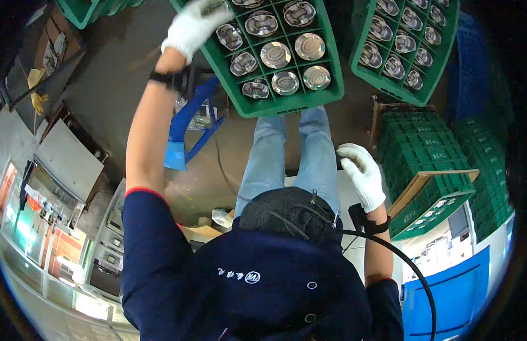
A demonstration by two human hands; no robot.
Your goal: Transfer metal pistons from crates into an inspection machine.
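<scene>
My left hand [196,27], in a white knit glove, reaches over the left edge of a green divided crate [269,109]. Its thumb and fingers are apart around a piston [218,8] in the left column; whether they touch it I cannot make out, as the picture's top edge cuts in there. Shiny metal pistons sit one to a compartment. Some stand crown up, like the round-topped piston [275,55], while others show their hollow underside, like the piston [261,24]. Gloved as well, my right hand [364,177] hangs beside my right thigh, fingers loosely curled and apart, holding nothing.
A second green crate [422,96] of pistons is at the upper right. Green crates [417,142] are stacked along the right, near a blue panel [448,295]. Left of my legs stands a blue frame [187,122]. A black cable [414,264] runs past my right arm.
</scene>
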